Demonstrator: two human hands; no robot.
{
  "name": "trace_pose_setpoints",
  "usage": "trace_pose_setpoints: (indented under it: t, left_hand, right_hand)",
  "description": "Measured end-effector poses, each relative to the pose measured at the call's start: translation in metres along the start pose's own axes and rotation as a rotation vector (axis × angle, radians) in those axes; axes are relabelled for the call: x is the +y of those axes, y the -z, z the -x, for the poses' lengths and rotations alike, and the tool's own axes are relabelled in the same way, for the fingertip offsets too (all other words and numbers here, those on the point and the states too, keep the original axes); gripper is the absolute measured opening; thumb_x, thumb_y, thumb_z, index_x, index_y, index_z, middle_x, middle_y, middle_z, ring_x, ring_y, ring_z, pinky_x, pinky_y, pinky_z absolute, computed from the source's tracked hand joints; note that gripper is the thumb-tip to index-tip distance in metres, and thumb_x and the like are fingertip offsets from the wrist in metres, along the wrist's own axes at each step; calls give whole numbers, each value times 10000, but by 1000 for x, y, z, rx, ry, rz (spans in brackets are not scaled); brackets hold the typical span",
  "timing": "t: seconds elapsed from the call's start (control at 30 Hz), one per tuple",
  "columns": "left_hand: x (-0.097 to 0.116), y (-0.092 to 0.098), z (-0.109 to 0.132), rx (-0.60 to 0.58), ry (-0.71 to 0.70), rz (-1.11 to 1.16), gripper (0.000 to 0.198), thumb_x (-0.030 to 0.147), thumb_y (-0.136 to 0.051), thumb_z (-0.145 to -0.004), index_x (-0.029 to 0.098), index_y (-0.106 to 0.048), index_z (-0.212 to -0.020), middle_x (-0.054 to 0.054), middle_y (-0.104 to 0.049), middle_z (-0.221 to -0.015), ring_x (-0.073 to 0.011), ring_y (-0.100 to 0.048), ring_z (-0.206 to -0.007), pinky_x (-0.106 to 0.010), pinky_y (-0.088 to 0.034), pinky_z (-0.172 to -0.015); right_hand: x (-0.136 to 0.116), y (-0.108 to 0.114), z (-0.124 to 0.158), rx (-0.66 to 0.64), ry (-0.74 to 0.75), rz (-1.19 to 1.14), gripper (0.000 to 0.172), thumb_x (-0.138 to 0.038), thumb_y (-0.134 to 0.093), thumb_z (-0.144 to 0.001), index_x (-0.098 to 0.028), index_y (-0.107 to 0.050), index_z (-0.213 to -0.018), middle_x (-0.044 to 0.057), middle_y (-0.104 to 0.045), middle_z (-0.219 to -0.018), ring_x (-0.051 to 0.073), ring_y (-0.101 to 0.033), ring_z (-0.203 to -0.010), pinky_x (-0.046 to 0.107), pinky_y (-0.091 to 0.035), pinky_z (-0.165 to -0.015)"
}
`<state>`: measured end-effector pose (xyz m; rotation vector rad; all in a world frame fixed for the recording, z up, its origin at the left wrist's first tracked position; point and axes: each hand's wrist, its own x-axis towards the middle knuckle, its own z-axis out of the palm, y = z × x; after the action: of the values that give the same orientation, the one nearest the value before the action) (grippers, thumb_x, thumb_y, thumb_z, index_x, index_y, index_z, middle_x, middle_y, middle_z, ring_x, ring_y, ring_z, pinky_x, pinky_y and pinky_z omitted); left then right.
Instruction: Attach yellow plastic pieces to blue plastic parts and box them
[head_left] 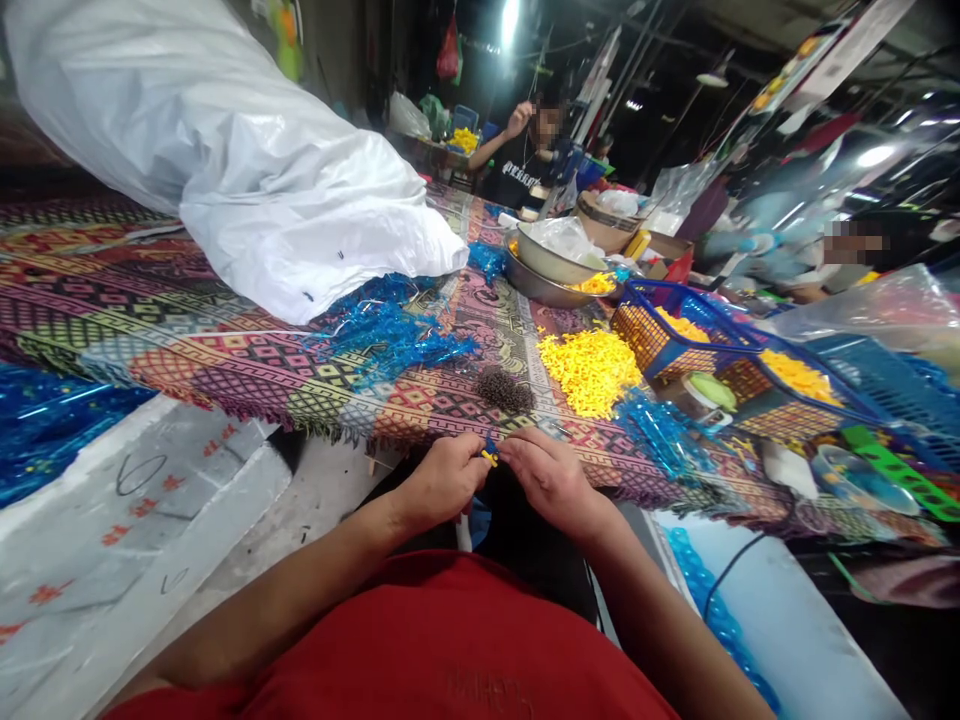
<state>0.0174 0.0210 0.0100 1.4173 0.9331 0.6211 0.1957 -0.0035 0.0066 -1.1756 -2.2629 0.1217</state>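
Just over the table's near edge, my left hand (444, 477) and my right hand (549, 482) meet with fingertips almost touching. Between them shows a small yellow piece (489, 458) with a bit of blue (491, 443) above it. The left thumb and fingers pinch the yellow piece. My right hand's fingers are pressed together at its other side; what they grip is too small to make out. Right in front lies a heap of small dark pieces (506, 390). Beyond it to the right is a pile of small yellow pieces (589, 370).
A patterned cloth (247, 365) covers the table. A big white sack (322, 210) and crumpled blue plastic (405, 330) lie left. Right are metal bowls (544, 283), a blue basket (652, 345) of yellow pieces and a lidded cup (701, 400). A person (517, 165) sits across.
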Motion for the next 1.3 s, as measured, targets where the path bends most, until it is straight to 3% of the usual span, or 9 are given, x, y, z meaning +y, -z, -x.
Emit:
trace_pose_setpoints:
  t: [0.17,0.37,0.6,0.83,1.03,1.3]
  left_hand:
    - [-3,0,-1,-90,89,115,94,222,-410,-756,179,-457,-687,48,-472,-448,-104,-484,-336,-173,-345,-297]
    - [-1,0,-1,-35,56,10,108,227,-438,-754,175,-466,-664,57,-452,-394,-81,-442,-293,-147,-284,-281]
    - [-1,-5,-2,-43,102,107,97,204,-408,-740,185,-463,-662,61,-449,-385,-105,-455,-288,-172,-315,-274]
    - [-3,-7,-3,-2,62,46,98,196,-405,-736,182,-461,-656,58,-440,-379,-98,-446,-291,-159,-298,-266]
    - [-14,-7,-3,-30,37,191,118,224,-404,-758,168,-472,-679,47,-477,-429,-79,-443,-293,-151,-315,-283]
    - [-19,-8,-3,-14,1,245,133,246,-407,-762,159,-490,-706,36,-499,-485,-77,-460,-308,-153,-324,-279]
  right_hand:
    - [1,-4,0,56,-30,-60,203,-168,-438,-885,-177,-625,-962,85,-615,-868,171,-588,-798,305,-517,-697]
    - [-3,-3,-1,50,-44,-43,207,-177,-439,-881,-192,-623,-975,89,-618,-886,180,-593,-804,317,-520,-699]
    - [-3,-2,-3,58,-55,-64,207,-189,-416,-889,-190,-615,-946,87,-614,-864,177,-592,-784,314,-520,-678]
    - [-4,-3,-2,24,-52,45,196,-172,-426,-876,-174,-599,-968,106,-607,-898,188,-570,-801,325,-493,-694]
    - [-4,-7,-6,135,-109,-199,179,-178,-455,-866,-204,-611,-949,69,-609,-875,167,-579,-827,303,-504,-712]
    - [-1,-8,-3,193,-172,-269,157,-186,-518,-839,-217,-637,-937,60,-623,-890,167,-590,-836,311,-502,-725]
